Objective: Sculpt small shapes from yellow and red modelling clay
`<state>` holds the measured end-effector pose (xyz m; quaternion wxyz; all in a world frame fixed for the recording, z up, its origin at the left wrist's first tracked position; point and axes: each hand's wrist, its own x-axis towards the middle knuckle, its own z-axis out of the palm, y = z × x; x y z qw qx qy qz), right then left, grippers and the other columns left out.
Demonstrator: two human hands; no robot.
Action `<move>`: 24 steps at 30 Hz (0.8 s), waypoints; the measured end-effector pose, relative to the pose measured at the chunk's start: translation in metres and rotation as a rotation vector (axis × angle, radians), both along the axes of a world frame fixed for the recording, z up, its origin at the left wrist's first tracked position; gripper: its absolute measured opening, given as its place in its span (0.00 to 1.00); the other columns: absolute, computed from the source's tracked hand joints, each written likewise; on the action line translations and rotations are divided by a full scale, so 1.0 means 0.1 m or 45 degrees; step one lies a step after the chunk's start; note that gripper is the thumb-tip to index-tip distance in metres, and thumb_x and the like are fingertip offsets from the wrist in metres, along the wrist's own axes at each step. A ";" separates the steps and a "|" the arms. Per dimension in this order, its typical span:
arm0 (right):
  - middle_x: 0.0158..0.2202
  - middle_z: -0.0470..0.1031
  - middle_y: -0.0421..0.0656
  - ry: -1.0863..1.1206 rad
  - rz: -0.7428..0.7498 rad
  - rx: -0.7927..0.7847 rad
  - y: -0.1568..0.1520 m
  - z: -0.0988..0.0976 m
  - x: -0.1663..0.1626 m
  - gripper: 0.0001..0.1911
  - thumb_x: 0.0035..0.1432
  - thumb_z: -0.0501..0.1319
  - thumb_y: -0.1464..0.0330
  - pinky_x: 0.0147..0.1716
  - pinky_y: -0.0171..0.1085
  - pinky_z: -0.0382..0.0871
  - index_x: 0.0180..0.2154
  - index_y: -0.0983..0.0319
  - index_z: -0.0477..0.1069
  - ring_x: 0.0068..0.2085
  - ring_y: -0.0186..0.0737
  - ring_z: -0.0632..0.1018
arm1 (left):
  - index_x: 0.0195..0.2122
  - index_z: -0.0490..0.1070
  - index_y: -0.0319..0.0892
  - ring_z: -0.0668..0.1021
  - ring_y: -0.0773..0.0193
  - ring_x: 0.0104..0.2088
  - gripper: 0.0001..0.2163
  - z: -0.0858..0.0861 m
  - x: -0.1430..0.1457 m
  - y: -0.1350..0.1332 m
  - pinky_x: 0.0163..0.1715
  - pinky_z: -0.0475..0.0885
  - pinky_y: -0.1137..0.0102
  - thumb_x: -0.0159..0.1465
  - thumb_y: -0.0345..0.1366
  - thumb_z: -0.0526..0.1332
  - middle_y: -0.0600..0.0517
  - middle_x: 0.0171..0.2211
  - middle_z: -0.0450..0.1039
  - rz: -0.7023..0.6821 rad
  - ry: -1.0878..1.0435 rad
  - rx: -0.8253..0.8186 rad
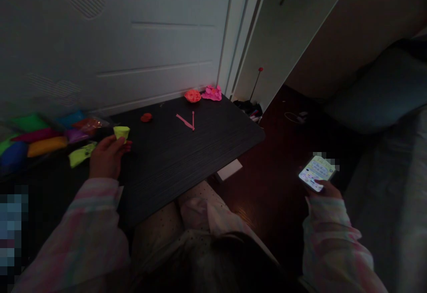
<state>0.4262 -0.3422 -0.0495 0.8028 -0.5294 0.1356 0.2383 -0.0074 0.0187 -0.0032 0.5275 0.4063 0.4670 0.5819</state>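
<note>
left hand (pixel 106 156) pinches a yellow-green clay piece (pixel 122 132) over the dark counter (pixel 187 150), right hand (pixel 325 188) closed around a lit phone (pixel 316 173) (off to the side); shaping looks paused, and resuming likely needs both hands

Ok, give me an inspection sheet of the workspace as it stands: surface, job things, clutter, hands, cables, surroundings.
Surface: dark wood-grain table, dimly lit.
Job's things: yellow-green clay piece pinched in the left hand; lit phone in the right hand, off to the side of the table.
Clutter: coloured clay packs at the table's left end; yellow-green pack by the left hand; small red clay lump; two pink sticks; orange clay flower and pink clay shape at the far edge.
Hands: both shut on what they hold.
Cables: a thin cord on the floor, unclear.
Surroundings: white panelled door, white cabinet, dark floor, grey sofa.
</note>
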 end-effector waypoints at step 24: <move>0.49 0.65 0.55 -0.008 0.032 0.270 0.02 0.03 -0.07 0.24 0.39 0.48 0.78 0.49 0.55 0.57 0.43 0.71 0.66 0.53 0.51 0.64 | 0.24 0.69 0.37 0.73 0.73 0.20 0.11 0.01 0.01 -0.01 0.20 0.67 0.79 0.37 0.31 0.64 0.57 0.18 0.70 0.006 -0.016 0.005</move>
